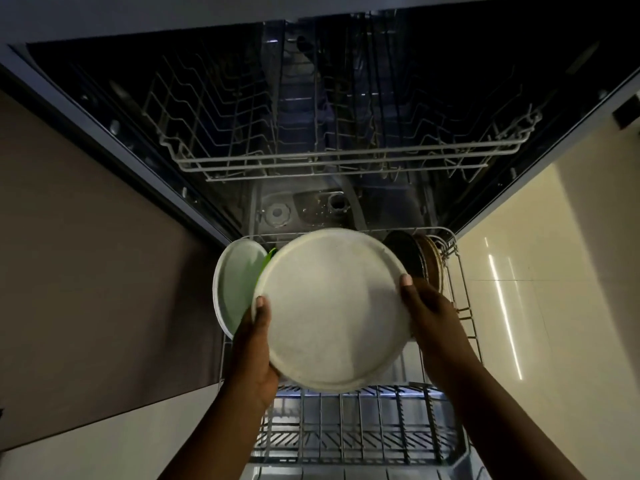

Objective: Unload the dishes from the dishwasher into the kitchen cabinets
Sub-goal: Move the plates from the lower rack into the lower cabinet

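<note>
I hold a large round white plate [329,310] flat above the pulled-out lower rack [349,427] of the open dishwasher. My left hand [254,355] grips its left rim, thumb on top. My right hand [429,317] grips its right rim. Behind the plate on the left, a pale green plate [235,285] stands on edge with a bright green one [269,255] tucked behind it. On the right, a dark plate [403,252] and a brown plate [431,263] stand in the rack.
The upper wire rack [346,157] sits inside the dark tub with nothing visible in it. A brown cabinet front [86,254] flanks the left. Glossy cream floor tiles [554,289] lie to the right. The rack's front section shows bare wires.
</note>
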A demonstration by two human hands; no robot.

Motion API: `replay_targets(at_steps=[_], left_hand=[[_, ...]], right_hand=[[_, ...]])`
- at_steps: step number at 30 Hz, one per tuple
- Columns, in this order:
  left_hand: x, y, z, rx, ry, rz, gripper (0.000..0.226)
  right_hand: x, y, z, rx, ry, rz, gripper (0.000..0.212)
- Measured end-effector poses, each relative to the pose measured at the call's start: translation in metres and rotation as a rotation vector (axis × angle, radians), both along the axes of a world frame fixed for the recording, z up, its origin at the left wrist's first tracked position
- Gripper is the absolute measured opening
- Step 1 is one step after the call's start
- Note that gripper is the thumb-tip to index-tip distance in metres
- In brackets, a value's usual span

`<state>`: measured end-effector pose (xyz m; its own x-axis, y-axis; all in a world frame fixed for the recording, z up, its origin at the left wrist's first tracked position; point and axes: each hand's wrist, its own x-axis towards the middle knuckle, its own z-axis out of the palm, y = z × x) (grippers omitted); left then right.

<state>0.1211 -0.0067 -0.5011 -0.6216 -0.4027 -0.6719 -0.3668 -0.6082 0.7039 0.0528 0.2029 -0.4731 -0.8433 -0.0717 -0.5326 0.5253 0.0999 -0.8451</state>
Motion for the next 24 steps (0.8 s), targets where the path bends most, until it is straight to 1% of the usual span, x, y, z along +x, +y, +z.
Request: replay_targets(at_steps=[1,2,4,6,7,8,9,11,12,14,16,17,18,19,20,21,22,23,24], left_hand=[[0.003,-0.004,-0.003,-0.030,-0.011,0.036,0.045],[0.005,-0.007,-0.007,-0.059,-0.004,0.056,0.047],[0.010,-0.013,-0.012,-0.103,0.015,0.065,0.053],[0.013,-0.015,-0.015,-0.135,0.002,0.057,0.057],[0.014,-0.016,-0.017,-0.140,-0.002,0.050,0.057],[0.016,-0.017,-0.020,-0.137,-0.002,0.042,0.057],[0.017,-0.018,-0.021,-0.128,-0.002,0.035,0.056],[0.018,-0.018,-0.022,-0.127,-0.005,0.023,0.053],[0.018,-0.018,-0.023,-0.128,-0.007,0.017,0.052],[0.018,-0.019,-0.023,-0.130,-0.013,-0.001,0.051],[0.019,-0.019,-0.023,-0.136,-0.034,0.005,0.050],[0.019,-0.019,-0.023,-0.145,-0.043,0.012,0.049],[0.019,-0.019,-0.023,-0.162,-0.047,0.014,0.048],[0.020,-0.018,-0.022,-0.178,-0.047,0.012,0.048],[0.019,-0.017,-0.023,-0.193,-0.049,0.013,0.047],[0.018,-0.015,-0.023,-0.204,-0.055,0.017,0.045],[0.017,-0.015,-0.024,-0.212,-0.066,0.025,0.042],[0.016,-0.014,-0.024,-0.217,-0.078,0.031,0.040],[0.015,-0.015,-0.024,-0.222,-0.092,0.034,0.039]], right_hand=[[-0.004,0.003,-0.008,0.046,0.025,-0.038,0.027],[-0.007,0.008,-0.019,0.159,0.070,-0.095,0.026],[-0.020,0.015,-0.039,0.500,0.212,-0.139,0.024],[-0.033,0.020,-0.061,0.801,0.334,-0.054,0.034],[-0.040,0.020,-0.071,0.907,0.374,0.010,0.042],[-0.046,0.018,-0.079,0.984,0.402,0.059,0.047],[-0.053,0.017,-0.084,1.027,0.399,0.071,0.048],[-0.063,0.013,-0.088,1.058,0.345,0.027,0.043],[-0.066,0.012,-0.087,1.103,0.359,0.034,0.045],[-0.063,0.011,-0.087,1.226,0.465,0.178,0.056],[-0.057,0.011,-0.086,1.258,0.504,0.281,0.061],[-0.055,0.012,-0.085,1.233,0.497,0.304,0.060],[-0.053,0.012,-0.081,1.188,0.486,0.287,0.053],[-0.052,0.011,-0.071,1.100,0.450,0.236,0.044],[-0.052,0.010,-0.060,1.015,0.431,0.195,0.042],[-0.052,0.009,-0.047,0.934,0.442,0.139,0.051],[-0.051,0.010,-0.034,0.894,0.470,0.089,0.056],[-0.049,0.013,-0.019,0.902,0.512,0.042,0.051],[-0.047,0.018,-0.004,0.939,0.559,0.009,0.041]])
